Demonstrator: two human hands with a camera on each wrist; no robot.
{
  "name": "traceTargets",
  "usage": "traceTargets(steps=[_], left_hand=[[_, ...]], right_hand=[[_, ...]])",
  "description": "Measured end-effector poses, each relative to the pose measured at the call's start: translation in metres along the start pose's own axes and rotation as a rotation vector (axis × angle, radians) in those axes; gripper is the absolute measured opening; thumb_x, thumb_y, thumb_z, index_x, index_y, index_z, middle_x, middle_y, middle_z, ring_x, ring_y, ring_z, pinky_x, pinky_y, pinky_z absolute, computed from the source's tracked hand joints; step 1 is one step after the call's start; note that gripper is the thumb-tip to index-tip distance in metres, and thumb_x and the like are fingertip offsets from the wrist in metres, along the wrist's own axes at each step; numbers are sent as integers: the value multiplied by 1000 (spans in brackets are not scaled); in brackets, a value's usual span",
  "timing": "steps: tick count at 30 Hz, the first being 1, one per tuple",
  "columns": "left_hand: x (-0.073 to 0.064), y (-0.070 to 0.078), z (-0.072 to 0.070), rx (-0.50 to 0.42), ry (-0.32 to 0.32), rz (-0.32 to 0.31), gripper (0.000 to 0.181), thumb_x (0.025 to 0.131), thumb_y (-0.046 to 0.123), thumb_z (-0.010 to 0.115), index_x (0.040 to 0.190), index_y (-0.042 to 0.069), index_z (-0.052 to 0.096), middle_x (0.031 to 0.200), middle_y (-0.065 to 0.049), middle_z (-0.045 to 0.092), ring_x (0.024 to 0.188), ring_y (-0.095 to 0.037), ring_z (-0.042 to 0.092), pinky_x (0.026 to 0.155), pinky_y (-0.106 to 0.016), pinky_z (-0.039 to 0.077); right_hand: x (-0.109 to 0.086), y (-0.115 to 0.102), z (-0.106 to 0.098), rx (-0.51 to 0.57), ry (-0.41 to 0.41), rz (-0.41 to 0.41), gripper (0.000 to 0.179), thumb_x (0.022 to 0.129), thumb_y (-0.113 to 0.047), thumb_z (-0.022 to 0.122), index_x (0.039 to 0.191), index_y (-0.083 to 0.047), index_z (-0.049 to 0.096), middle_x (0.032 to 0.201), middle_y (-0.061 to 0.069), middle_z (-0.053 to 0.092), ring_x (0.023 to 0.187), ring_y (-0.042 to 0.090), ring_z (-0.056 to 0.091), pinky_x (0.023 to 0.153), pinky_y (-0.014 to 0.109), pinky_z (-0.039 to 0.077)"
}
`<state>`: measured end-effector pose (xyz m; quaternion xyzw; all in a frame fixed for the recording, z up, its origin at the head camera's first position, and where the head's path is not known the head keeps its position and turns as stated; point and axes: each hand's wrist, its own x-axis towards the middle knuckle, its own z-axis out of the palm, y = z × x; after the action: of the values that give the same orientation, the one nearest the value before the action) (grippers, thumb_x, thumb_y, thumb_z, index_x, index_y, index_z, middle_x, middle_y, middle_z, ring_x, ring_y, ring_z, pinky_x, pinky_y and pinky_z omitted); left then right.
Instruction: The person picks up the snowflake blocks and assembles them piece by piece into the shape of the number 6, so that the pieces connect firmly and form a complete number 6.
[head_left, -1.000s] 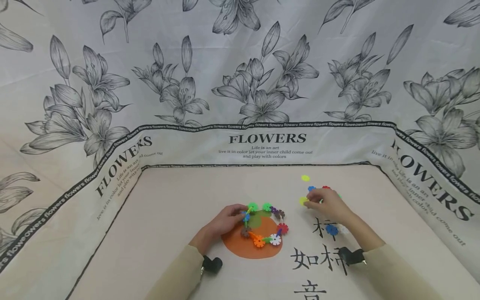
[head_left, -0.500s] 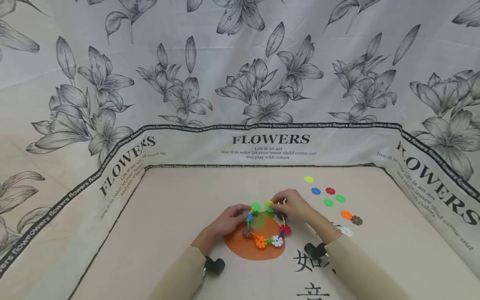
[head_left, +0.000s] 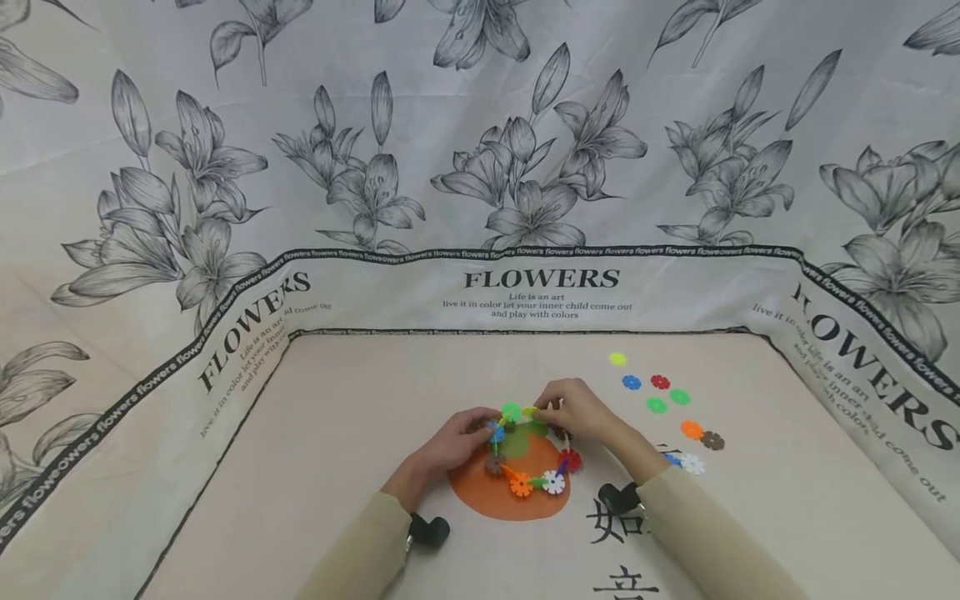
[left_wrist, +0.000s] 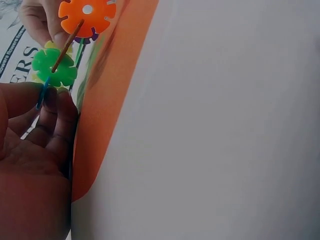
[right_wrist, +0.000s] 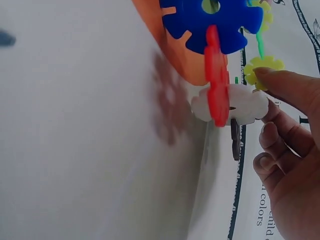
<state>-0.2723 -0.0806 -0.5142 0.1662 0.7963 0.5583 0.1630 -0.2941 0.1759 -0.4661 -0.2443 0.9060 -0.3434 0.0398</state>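
Head view: two hands are working at one ring of linked discs [head_left: 521, 484], which is lying over one orange fruit print [head_left: 480, 496]. The left hand [head_left: 453, 443] is pinching a held blue disc [head_left: 497, 432] on the ring's left side; the right hand [head_left: 579, 410] is pinching a held yellow disc [head_left: 529, 412] at its far side. Nine pieces are lying loose to the right: one yellow disc [head_left: 617, 359], two blue discs [head_left: 632, 382], one red disc [head_left: 660, 382], two green discs [head_left: 657, 405], one orange disc [head_left: 692, 429], one brown disc [head_left: 713, 440] and one white disc [head_left: 693, 464]. The right sleeve [head_left: 705, 525] is partly covering one blue.

Left wrist view: thumb and fingers are gripping the held blue disc edge-on. One green link [left_wrist: 44, 61], one edge-on brown link [left_wrist: 67, 45] and one orange link [left_wrist: 101, 21] are extending beyond the fingertips.

Right wrist view: the thumb is pressing the held yellow disc against a finger, the lower fingers curling loosely beneath. Beside them are hanging one dark blue link [right_wrist: 192, 22], one red link [right_wrist: 217, 85], one white link [right_wrist: 245, 105] and one dark link [right_wrist: 235, 140].
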Motion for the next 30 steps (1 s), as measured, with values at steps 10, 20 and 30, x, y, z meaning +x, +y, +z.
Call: traceTargets(steps=[10,20,30], left_hand=[[2,4,9,-37,122,-40,31,107,28,54,125,7,68,122,-5,67,116,-23,59,111,-50,40],[7,7,14,-119,244,-80,21,102,21,64,108,5,76,100,-5,73,88,-16,63,87,-32,54],[6,6,8,-115,184,-61,21,102,19,65,109,3,77,105,-6,72,92,-16,60,88,-33,51]], right_hand=[[5,-3,4,41,-33,-56,7,91,-15,77,93,-10,82,83,-3,74,68,14,55,59,25,44],[8,-14,3,24,-102,-215,6,92,-8,75,90,-7,81,85,-2,74,74,9,60,68,26,54],[10,-18,5,0,-115,-295,6,92,-8,76,91,-5,81,84,-4,73,70,6,59,62,24,54]])
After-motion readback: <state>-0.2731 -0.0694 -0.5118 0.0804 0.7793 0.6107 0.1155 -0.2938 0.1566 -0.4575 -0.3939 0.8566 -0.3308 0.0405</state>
